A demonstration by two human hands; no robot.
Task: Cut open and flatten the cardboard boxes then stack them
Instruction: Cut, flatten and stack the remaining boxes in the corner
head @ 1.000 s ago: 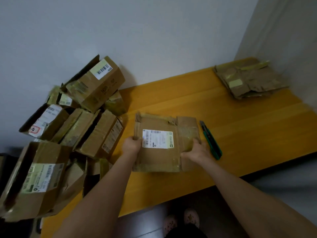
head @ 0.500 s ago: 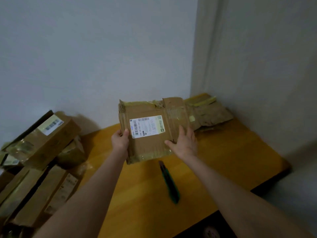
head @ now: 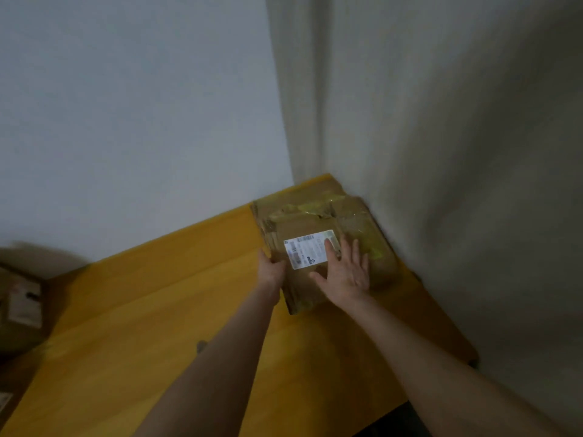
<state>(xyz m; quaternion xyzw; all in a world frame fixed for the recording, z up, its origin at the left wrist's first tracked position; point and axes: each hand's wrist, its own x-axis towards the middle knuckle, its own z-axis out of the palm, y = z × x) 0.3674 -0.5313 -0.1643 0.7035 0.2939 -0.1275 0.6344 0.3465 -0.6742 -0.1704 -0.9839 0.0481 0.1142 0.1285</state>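
A flattened cardboard box (head: 299,288) with a white shipping label lies on top of the stack of flattened boxes (head: 375,247) in the table's far right corner. My left hand (head: 272,269) grips the flattened box's left edge. My right hand (head: 345,272) lies flat on it with straight, spread fingers, partly over the label. The view is blurred by motion.
The yellow wooden table (head: 157,310) meets the wall at the back and a pale curtain on the right. Blurred unflattened boxes (head: 22,301) sit at the left edge. A small dark tip (head: 201,346) shows beside my left forearm; the rest is hidden.
Both hands carried the flattened box from the table's middle up and right, then laid it on the stack in the corner. The view swung right; the pile of boxes left most of the frame.
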